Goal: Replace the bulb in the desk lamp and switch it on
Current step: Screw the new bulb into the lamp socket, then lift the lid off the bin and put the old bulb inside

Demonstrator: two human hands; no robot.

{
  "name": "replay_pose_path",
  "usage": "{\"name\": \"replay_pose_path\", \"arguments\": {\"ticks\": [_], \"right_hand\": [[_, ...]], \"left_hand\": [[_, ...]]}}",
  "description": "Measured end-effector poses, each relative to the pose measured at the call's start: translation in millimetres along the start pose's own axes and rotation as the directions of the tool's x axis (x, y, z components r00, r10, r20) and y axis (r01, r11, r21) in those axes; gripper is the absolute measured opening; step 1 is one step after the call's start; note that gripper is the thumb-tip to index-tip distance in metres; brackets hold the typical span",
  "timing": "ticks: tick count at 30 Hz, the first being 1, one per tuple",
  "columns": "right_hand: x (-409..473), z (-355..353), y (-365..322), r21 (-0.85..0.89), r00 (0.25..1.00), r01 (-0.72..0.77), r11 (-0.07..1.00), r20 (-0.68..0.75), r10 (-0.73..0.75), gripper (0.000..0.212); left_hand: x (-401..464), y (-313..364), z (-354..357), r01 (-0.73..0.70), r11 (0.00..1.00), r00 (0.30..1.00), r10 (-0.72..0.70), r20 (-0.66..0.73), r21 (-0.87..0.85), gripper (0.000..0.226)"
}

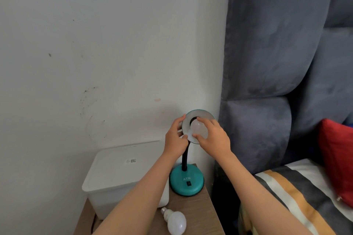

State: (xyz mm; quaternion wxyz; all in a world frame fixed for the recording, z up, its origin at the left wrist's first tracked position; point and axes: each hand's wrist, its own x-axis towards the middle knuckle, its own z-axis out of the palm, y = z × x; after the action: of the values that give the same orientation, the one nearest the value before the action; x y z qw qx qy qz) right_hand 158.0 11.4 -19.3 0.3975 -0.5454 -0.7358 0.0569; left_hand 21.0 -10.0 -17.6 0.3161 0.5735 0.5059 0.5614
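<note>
Bulb in the lamp shade sits between our right hand's thumb and fingers, which close around its white globe at the mouth of the socket. Our left hand grips the rim of the teal shade from the left, thumb on the inner face and fingers behind. The shade tilts toward us on a black gooseneck that rises from the round teal base, where we see a small black switch on the front.

The base stands at the back right of a wooden bedside table. A second white bulb lies on its side near the table's front edge, screw cap pointing toward the back left. Just left of the base is a lidded white plastic box, touching the pale, scuffed wall. To the right we see a grey padded headboard, a striped blanket and a red pillow.
</note>
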Motion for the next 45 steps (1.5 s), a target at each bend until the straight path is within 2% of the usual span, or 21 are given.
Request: {"name": "replay_pose_path", "arguments": {"ticks": [5,11,13,16,18,21,23,25,27,29,32,34,41,45], "right_hand": [[-11,-2,-3,-0.039,0.997,0.053,0.998,0.051,-0.051,0.065],[-51,8,-19,0.075,0.978,0.108,0.991,-0.189,-0.092,0.052],[-66,18,-28,0.095,0.966,0.176,0.98,-0.207,-0.154,0.044],[-83,37,-43,0.138,0.977,0.205,0.969,-0.093,-0.193,0.038],[-89,51,-53,0.181,0.986,0.154,0.971,0.041,-0.164,0.041],[-87,72,-69,0.192,0.966,0.008,0.981,0.251,-0.057,0.065],[-83,84,-75,0.225,0.93,-0.118,0.967,0.367,0.028,0.081],[-78,95,-78,0.219,0.896,-0.197,0.956,0.435,0.085,0.099],[-71,111,-72,0.205,0.873,-0.228,0.952,0.476,0.107,0.116],[-65,123,-64,0.202,0.859,-0.217,0.955,0.504,0.088,0.122],[-64,121,-65,0.234,0.864,-0.209,0.95,0.499,0.067,0.109],[-64,120,-67,0.24,0.864,-0.183,0.953,0.502,0.04,0.101],[-64,119,-70,0.231,0.868,-0.143,0.962,0.497,0.01,0.099],[-61,107,-79,0.211,0.881,-0.117,0.97,0.473,0.004,0.101]], "left_hand": [[-11,7,-13,0.036,0.992,0.996,-0.045,0.072,0.117,0.064],[-51,-4,-57,0.108,0.961,0.994,-0.101,-0.041,0.253,0.061],[-66,-13,-79,0.134,0.939,0.989,-0.106,-0.104,0.316,0.059],[-85,-28,-113,0.203,0.869,0.972,-0.123,-0.202,0.452,0.06],[-94,-38,-136,0.289,0.749,0.952,-0.16,-0.26,0.596,0.066],[-104,-53,-169,0.419,0.526,0.907,-0.266,-0.325,0.74,0.09],[-109,-62,-188,0.48,0.485,0.874,-0.336,-0.351,0.731,0.104],[-111,-68,-202,0.508,0.51,0.857,-0.38,-0.349,0.694,0.113],[-109,-71,-210,0.506,0.586,0.86,-0.399,-0.318,0.632,0.115],[-107,-73,-214,0.49,0.652,0.87,-0.408,-0.276,0.579,0.117],[-103,-78,-218,0.459,0.678,0.885,-0.403,-0.233,0.574,0.117],[-100,-80,-220,0.439,0.695,0.896,-0.385,-0.22,0.569,0.109],[-99,-76,-223,0.41,0.718,0.911,-0.347,-0.222,0.562,0.093],[-94,-64,-226,0.388,0.713,0.921,-0.312,-0.231,0.584,0.098]]}}
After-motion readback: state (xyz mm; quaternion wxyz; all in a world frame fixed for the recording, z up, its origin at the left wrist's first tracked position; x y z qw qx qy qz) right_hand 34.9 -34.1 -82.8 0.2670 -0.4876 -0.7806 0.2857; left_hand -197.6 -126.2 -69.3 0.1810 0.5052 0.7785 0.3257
